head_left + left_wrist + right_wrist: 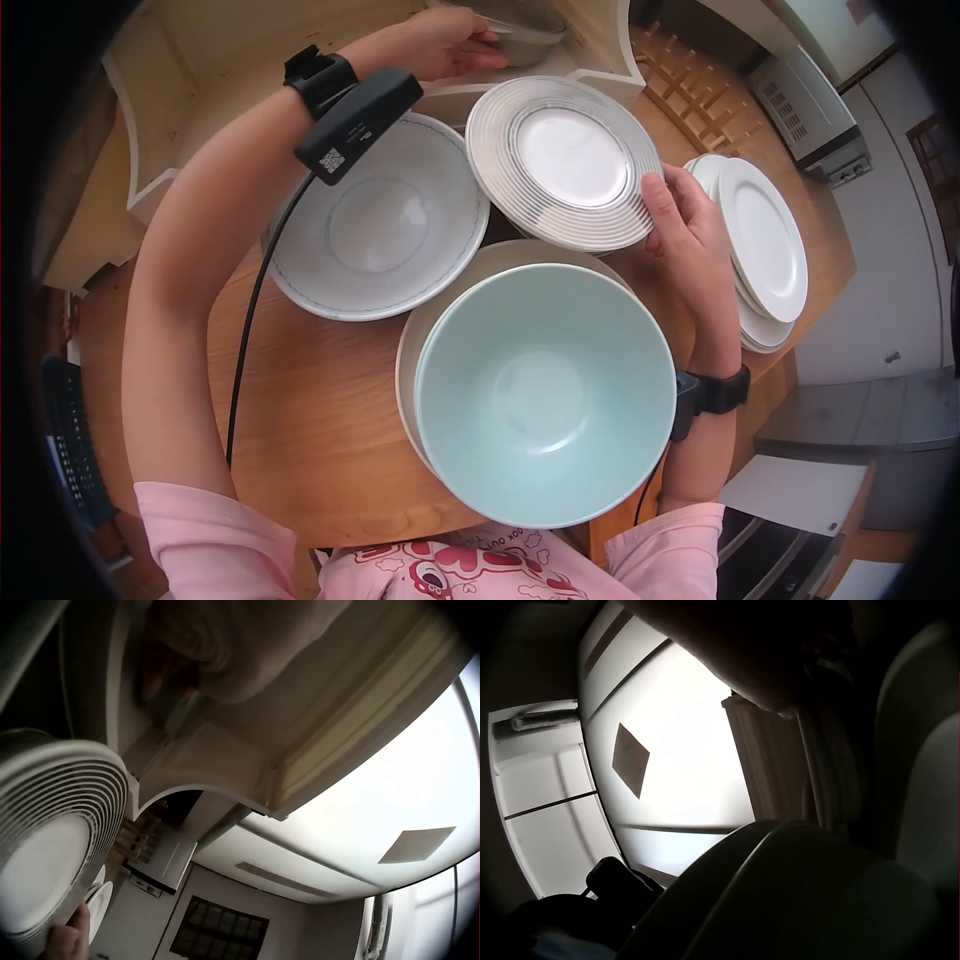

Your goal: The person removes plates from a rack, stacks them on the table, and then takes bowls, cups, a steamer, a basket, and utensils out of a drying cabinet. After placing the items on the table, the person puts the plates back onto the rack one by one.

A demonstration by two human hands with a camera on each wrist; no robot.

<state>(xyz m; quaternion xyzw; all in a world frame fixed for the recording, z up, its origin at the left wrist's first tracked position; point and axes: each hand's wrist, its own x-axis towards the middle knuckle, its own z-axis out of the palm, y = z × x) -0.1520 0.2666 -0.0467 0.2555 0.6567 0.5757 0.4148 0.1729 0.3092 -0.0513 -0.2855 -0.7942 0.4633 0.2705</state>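
My left hand (445, 45) reaches over the edge of a cream shelf unit (225, 65), fingers curled at the near side of a clear glass bowl (525, 42). The left wrist view shows these fingers dark and blurred. My right hand (695, 225) grips the right rim of a white plate with grey rings (575, 160), thumb on top and fingers mostly hidden beneath. A further rim shows under that plate. To its left lies a wide white bowl (380, 225) with a thin patterned edge. A large mint-green bowl (545, 400) stands nearest me, on a paler round dish (408, 385).
White oval plates (765, 240) are stacked at the right of the wooden table (310, 400). Behind them are a wooden dish rack (695, 95) and a microwave (805, 110). A black cable (250, 330) hangs along my left arm.
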